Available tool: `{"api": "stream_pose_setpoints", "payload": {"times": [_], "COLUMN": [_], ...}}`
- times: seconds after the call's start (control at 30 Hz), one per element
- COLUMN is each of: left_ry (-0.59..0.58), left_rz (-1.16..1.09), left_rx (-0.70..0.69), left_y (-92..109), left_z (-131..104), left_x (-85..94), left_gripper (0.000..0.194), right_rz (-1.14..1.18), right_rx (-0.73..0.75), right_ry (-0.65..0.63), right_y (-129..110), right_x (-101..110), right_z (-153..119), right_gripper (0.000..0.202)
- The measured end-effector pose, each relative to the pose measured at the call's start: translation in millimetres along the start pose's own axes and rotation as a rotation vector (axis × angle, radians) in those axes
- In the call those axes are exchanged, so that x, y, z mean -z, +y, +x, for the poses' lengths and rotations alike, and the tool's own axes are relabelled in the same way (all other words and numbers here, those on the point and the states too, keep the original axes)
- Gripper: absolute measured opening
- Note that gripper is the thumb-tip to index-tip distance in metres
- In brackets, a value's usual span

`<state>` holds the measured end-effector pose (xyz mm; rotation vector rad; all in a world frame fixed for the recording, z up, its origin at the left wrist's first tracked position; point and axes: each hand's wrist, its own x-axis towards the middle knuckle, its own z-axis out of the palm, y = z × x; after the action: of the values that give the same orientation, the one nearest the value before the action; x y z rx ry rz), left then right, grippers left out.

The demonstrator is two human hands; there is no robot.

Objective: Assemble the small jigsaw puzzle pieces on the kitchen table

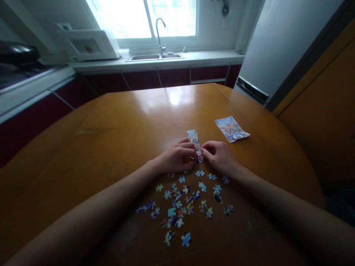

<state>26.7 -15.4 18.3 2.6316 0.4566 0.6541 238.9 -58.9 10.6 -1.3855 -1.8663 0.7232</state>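
Observation:
A narrow strip of joined jigsaw pieces (194,139) lies on the table between my two hands. My left hand (179,157) is closed at the strip's left edge, with curled fingers over its side and the thumb near the lower end. A small pale bit shows in the gap between that thumb and the fingers. On the opposite side, my right hand (220,157) is closed, thumb and forefinger pinched together against the strip's right edge. Loose jigsaw pieces (171,212) are scattered nearer to me, below both hands, some overlapping.
A creased, printed picture sheet (232,128) lies beyond my right hand. The wooden table (124,118) has a rounded edge. Past it are a counter with a sink (145,57) and tap, a white microwave (88,44) at left and a fridge (283,44) at right.

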Motion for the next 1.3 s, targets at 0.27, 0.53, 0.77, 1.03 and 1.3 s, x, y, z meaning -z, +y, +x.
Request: {"api": "stream_pose_setpoints", "payload": {"times": [0.27, 0.53, 0.77, 1.03, 1.3], "left_ry": [-0.003, -0.033, -0.024, -0.007, 0.07], "left_rz": [0.018, 0.039, 0.0, -0.048, -0.024], "left_rx": [-0.01, 0.017, 0.015, 0.041, 0.105], "left_y": [-2.2, -1.2, -2.3, -0.6, -4.4], "left_z": [-1.6, -1.5, -1.7, -1.9, -3.4], "left_x": [-1.2, 0.6, -0.1, 3.2, 1.7], "left_gripper": [0.017, 0.015, 0.012, 0.015, 0.019], "right_rz": [-0.092, -0.11, -0.122, -0.093, -0.041], "right_rx": [0.022, 0.015, 0.034, 0.031, 0.103], "right_ry": [-0.061, -0.084, -0.096, -0.083, -0.075], "right_y": [-1.4, -3.5, -2.6, -0.7, -2.0], "right_x": [1.8, 3.6, 3.9, 2.3, 1.7], "right_z": [-1.1, -1.9, -1.2, -0.4, -4.3], "right_gripper": [0.019, 0.02, 0.022, 0.02, 0.023]}}
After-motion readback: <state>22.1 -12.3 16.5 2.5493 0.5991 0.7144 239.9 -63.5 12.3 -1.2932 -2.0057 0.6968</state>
